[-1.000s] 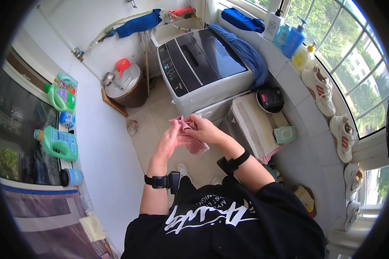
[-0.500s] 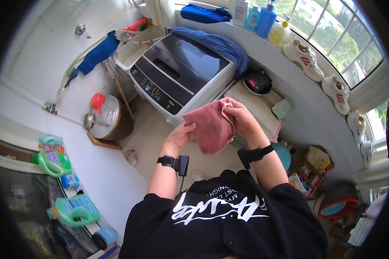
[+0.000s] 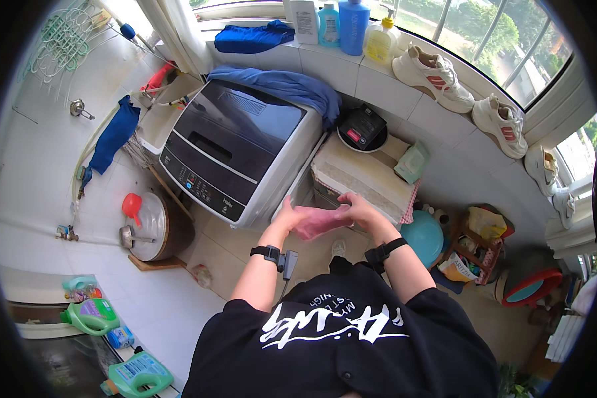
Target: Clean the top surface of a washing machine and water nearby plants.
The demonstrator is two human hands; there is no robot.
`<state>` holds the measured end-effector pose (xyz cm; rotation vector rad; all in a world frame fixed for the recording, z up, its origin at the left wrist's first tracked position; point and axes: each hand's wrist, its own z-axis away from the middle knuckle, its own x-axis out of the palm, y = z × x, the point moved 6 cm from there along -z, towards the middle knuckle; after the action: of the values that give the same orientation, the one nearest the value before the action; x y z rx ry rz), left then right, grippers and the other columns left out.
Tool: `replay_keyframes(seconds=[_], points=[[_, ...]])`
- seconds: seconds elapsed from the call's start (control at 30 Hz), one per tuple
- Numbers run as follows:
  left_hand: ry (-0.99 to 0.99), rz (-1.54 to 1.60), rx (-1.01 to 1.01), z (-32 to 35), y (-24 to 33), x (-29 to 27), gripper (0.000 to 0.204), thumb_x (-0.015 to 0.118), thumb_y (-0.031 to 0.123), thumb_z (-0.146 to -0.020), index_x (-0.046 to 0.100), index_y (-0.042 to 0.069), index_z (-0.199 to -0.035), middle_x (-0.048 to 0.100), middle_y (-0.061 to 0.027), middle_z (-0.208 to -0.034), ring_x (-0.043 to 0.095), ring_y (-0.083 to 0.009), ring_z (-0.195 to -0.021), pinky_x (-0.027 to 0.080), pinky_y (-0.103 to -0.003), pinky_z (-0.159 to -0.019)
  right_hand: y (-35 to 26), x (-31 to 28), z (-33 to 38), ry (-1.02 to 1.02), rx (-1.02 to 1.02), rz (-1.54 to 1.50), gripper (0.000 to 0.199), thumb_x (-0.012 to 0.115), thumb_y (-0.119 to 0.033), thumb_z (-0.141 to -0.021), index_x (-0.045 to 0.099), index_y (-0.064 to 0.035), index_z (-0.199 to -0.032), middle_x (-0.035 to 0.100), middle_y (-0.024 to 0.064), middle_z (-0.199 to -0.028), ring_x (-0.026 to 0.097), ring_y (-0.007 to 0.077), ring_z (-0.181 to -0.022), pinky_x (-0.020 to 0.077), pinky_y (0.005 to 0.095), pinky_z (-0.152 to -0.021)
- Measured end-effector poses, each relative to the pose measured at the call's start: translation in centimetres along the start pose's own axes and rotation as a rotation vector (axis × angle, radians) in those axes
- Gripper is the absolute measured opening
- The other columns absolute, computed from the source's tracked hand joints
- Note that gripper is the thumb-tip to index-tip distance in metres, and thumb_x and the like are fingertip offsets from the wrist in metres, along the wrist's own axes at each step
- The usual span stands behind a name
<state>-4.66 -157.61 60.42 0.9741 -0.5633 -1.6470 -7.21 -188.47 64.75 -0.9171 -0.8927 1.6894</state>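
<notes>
Left hand [image 3: 287, 217] and right hand [image 3: 363, 211] pinch a matte pink cloth [image 3: 320, 223] between them near a boxy, glossy-topped washer [image 3: 245, 132].

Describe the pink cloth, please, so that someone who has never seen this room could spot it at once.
Find the dark-topped washing machine, left of centre in the view. Just right of its nearest corner, the left hand and right hand hold a cloth between them. That pink cloth differs plainly from the blue cloth along the machine's back edge.
</notes>
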Motion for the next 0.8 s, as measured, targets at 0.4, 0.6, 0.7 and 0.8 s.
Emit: replay_keyframes(seconds=[0.4, 0.6, 0.7, 0.8], points=[[0.002, -0.845, 0.548, -7.1, 20.2, 13.5, 0.015, 0.079, 0.020, -0.095, 0.090, 0.015, -0.104, 0.069, -0.0213, -0.137, 0.069, -0.0441, -0.124, 0.059, -0.053, -0.105, -3.9, -13.7, -10.6, 0.264, -0.379, 0.817, 0.021, 0.083, -0.019, -0.086, 0.083, -0.0084, -0.104, 0.080, 0.0170, -0.107, 0.073, 0.0420, -0.106, 0.0596, 0.0520, -0.094], [0.085, -0.897, 0.800, -9.5, 22.5, 12.8, 0.047, 0.068, 0.010, -0.098, 0.075, 0.019, -0.144, 0.054, -0.0229, -0.167, 0.062, -0.0446, -0.141, 0.053, -0.056, -0.113, -8.2, -16.3, -10.1, 0.408, -0.705, 0.937, 0.024, 0.082, -0.014, -0.087, 0.084, -0.0102, -0.111, 0.081, 0.0175, -0.114, 0.073, 0.0431, -0.110, 0.0595, 0.0512, -0.095], [0.034, -0.717, 0.816, -9.6, 21.3, 10.5, 0.053, 0.067, 0.004, -0.099, 0.071, 0.019, -0.150, 0.050, -0.0230, -0.172, 0.061, -0.0459, -0.144, 0.054, -0.054, -0.116, -4.8, -16.5, -11.4, 0.302, -0.555, 0.863, 0.028, 0.081, -0.013, -0.089, 0.083, -0.0077, -0.116, 0.080, 0.0195, -0.114, 0.074, 0.0432, -0.110, 0.0599, 0.0515, -0.094], [0.088, -0.498, 0.856, -7.5, 21.4, 4.5, 0.049, 0.066, 0.001, -0.101, 0.072, 0.016, -0.147, 0.054, -0.0208, -0.168, 0.070, -0.0440, -0.130, 0.061, -0.049, -0.107, -2.6, -15.0, -13.4, 0.183, -0.308, 0.702, 0.030, 0.079, -0.012, -0.092, 0.082, -0.0047, -0.121, 0.080, 0.0219, -0.115, 0.077, 0.0426, -0.108, 0.0611, 0.0507, -0.093]])
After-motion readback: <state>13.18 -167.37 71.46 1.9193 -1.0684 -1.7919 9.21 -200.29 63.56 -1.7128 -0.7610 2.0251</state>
